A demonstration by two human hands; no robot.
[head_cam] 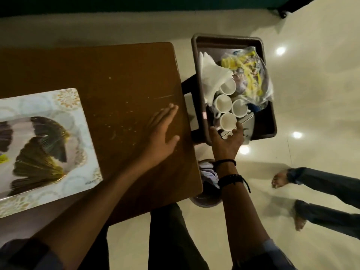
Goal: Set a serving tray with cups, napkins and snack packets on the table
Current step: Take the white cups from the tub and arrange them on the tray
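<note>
A patterned serving tray with fan designs lies on the left of the brown table. Beside the table's right edge stands a dark brown bin holding several white cups, white napkins and yellow snack packets. My right hand reaches into the bin's near end, fingers spread just under the nearest cup, touching its rim. My left hand rests flat and open on the table near its right edge.
A small round bin with cloth sits on the floor below the table's corner. Another person's bare feet and trouser legs stand on the pale tiled floor at the right. My own legs show below the table.
</note>
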